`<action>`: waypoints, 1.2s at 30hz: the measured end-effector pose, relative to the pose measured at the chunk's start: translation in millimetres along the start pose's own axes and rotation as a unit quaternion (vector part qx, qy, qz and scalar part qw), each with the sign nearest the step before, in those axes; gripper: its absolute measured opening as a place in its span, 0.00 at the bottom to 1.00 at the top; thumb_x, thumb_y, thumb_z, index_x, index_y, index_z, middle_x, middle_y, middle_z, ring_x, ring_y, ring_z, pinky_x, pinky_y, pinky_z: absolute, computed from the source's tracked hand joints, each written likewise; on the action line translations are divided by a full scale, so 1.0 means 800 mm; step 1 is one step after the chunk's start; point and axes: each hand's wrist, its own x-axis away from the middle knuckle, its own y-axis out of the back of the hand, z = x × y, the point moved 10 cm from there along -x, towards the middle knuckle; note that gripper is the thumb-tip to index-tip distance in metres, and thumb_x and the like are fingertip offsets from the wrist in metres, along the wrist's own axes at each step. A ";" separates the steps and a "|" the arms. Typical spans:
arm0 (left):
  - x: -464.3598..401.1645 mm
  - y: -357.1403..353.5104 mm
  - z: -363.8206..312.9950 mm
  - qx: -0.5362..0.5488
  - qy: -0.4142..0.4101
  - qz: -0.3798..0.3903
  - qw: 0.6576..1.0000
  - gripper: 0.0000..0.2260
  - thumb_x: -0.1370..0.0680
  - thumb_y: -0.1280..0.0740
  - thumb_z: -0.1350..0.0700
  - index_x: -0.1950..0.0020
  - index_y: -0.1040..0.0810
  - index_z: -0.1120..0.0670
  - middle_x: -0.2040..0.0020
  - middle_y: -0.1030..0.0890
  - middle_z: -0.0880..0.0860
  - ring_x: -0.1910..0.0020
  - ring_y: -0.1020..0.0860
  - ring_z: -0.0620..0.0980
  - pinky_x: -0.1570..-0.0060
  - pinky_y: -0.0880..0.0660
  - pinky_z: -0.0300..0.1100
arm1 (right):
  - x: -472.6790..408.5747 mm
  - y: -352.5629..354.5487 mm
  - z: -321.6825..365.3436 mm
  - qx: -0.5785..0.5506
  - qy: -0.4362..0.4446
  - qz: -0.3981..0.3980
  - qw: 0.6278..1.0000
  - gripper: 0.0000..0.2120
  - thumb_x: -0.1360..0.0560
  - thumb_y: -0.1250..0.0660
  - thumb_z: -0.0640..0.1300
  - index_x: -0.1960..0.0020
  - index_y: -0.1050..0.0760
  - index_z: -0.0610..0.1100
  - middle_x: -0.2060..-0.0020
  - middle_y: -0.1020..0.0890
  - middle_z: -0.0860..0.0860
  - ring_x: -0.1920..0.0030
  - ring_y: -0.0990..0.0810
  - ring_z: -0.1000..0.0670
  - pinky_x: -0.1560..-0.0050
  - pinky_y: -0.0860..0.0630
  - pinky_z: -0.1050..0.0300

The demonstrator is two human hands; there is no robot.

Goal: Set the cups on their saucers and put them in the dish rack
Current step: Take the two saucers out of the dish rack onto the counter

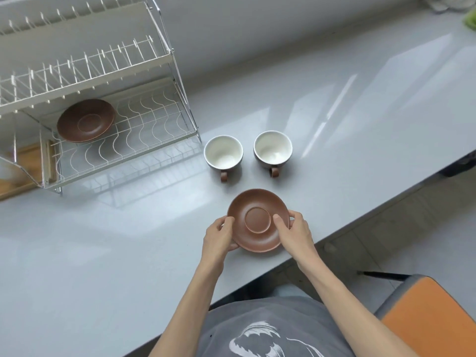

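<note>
The two-tier wire dish rack point(108, 104) is cut off at the left edge, and a wooden item beneath its left end is blurred. Two brown saucers are counted: one point(86, 121) lies on the rack's lower tier, the other point(258, 220), right of the rack near the grey countertop's point(103, 253) front edge, is gripped at its rims by the left hand point(219, 237) and right hand point(296, 231). Two white-lined cups point(223, 153) point(273, 150) stand between rack and held saucer.
</note>
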 end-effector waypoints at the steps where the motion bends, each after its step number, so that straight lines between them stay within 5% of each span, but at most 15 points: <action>1: -0.002 -0.008 -0.001 -0.005 0.001 0.004 1.000 0.12 0.21 0.37 0.51 0.45 0.18 0.54 0.48 0.16 0.55 0.54 0.16 0.52 0.55 0.16 0.45 | -0.002 0.006 -0.003 -0.005 -0.003 -0.005 1.000 0.27 0.24 0.38 0.62 0.31 0.33 0.48 0.40 0.24 0.46 0.40 0.24 0.47 0.37 0.27 0.45; 13: -0.022 -0.058 -0.019 -0.049 0.001 0.029 0.998 0.11 0.22 0.38 0.52 0.47 0.18 0.54 0.58 0.18 0.49 0.59 0.18 0.50 0.49 0.16 0.49 | -0.028 0.042 -0.013 -0.016 -0.025 -0.030 0.999 0.27 0.23 0.38 0.60 0.30 0.33 0.47 0.38 0.25 0.46 0.40 0.24 0.47 0.38 0.26 0.46; 19: -0.024 -0.062 -0.027 -0.064 -0.010 0.039 0.997 0.11 0.22 0.39 0.54 0.55 0.18 0.55 0.62 0.20 0.50 0.60 0.21 0.48 0.55 0.18 0.43 | -0.033 0.045 -0.011 -0.009 -0.026 -0.028 0.999 0.26 0.22 0.38 0.59 0.30 0.32 0.46 0.38 0.25 0.47 0.39 0.25 0.48 0.37 0.26 0.47; 26: -0.029 -0.060 -0.023 -0.074 -0.006 0.050 0.996 0.12 0.23 0.39 0.53 0.53 0.18 0.57 0.63 0.22 0.50 0.61 0.24 0.49 0.48 0.17 0.49 | -0.032 0.043 -0.007 0.020 -0.028 -0.023 0.999 0.26 0.22 0.38 0.59 0.29 0.34 0.46 0.36 0.26 0.47 0.39 0.25 0.47 0.37 0.27 0.47; 32: -0.025 -0.060 -0.030 -0.106 -0.011 0.091 0.990 0.10 0.22 0.39 0.50 0.51 0.18 0.44 0.52 0.14 0.52 0.53 0.16 0.51 0.51 0.20 0.47 | -0.025 0.046 0.009 0.194 -0.013 -0.021 0.981 0.30 0.21 0.42 0.60 0.24 0.39 0.45 0.33 0.29 0.44 0.38 0.24 0.42 0.45 0.28 0.48; 36: -0.028 -0.051 -0.037 -0.146 -0.023 0.104 0.984 0.15 0.24 0.39 0.45 0.43 0.19 0.44 0.50 0.14 0.48 0.53 0.14 0.48 0.52 0.23 0.46 | -0.010 0.043 0.049 0.303 0.053 -0.073 0.949 0.32 0.21 0.41 0.59 0.23 0.41 0.44 0.31 0.31 0.42 0.35 0.27 0.41 0.44 0.27 0.47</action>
